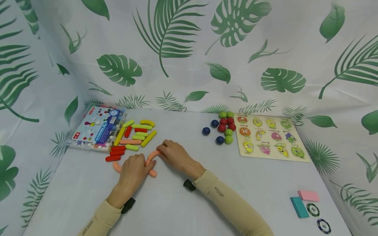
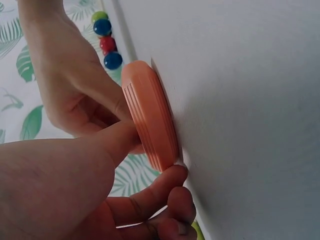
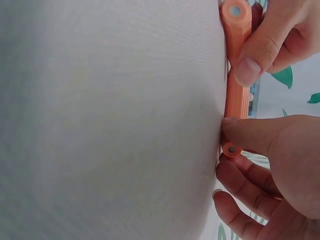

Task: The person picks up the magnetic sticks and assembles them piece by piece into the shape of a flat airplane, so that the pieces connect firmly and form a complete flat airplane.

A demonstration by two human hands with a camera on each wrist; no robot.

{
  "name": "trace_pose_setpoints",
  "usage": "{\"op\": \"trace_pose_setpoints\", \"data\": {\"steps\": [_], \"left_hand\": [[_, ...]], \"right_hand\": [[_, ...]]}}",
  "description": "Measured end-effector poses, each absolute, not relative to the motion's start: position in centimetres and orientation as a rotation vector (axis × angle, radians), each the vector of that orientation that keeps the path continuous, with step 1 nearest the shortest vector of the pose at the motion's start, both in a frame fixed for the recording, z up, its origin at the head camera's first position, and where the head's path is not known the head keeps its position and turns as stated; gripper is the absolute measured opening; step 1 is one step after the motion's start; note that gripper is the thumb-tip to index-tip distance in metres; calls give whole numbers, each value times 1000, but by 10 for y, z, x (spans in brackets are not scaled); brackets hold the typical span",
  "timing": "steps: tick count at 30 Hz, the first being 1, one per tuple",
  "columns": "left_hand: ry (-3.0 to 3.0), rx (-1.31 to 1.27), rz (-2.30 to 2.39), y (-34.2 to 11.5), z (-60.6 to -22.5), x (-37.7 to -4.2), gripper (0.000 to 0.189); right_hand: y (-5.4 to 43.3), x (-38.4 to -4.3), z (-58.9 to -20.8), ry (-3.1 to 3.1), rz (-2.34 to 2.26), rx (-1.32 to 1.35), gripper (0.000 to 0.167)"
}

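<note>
Curved orange magnetic rods (image 1: 153, 155) lie close over the table between the two hands. The left hand (image 1: 134, 168) pinches them with its thumb laid across where one rod meets another; the lower rod end (image 1: 152, 173) pokes out past that thumb. At the far end of the upper rod, the right hand (image 1: 175, 157) grips between thumb and fingers. In the right wrist view a grey disc shows in each exposed end of the orange rods (image 3: 238, 97). The left wrist view has one ridged orange rod (image 2: 150, 115) near the left fingertips. Another curved orange rod (image 1: 116, 167) is partly hidden by the left hand.
Several red, yellow and green rods (image 1: 141, 134) lie beyond the left hand, beside a plastic box (image 1: 98, 127) of pieces. Blue, red and green balls (image 1: 222, 127) sit near a fruit picture board (image 1: 271, 137). Two blocks (image 1: 299, 207) and two round chips (image 1: 324, 226) are at right.
</note>
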State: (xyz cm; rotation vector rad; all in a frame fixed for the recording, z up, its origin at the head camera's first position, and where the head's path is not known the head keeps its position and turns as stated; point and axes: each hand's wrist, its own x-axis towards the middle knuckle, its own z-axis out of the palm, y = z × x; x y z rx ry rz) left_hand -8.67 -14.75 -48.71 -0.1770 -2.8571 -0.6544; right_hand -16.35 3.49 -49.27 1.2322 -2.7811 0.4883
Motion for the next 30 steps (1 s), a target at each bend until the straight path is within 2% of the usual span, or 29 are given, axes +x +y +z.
{"op": "trace_pose_setpoints", "data": {"steps": [13,30], "left_hand": [[-2891,-136,-646,-150,-490,-89,41],[-2925,-113,-655,-151,-489,-89,43]], "right_hand": [[31,-163,-493,-2781,513,1253,21],[30,-162,-491,-2770,513,1263,22]]}}
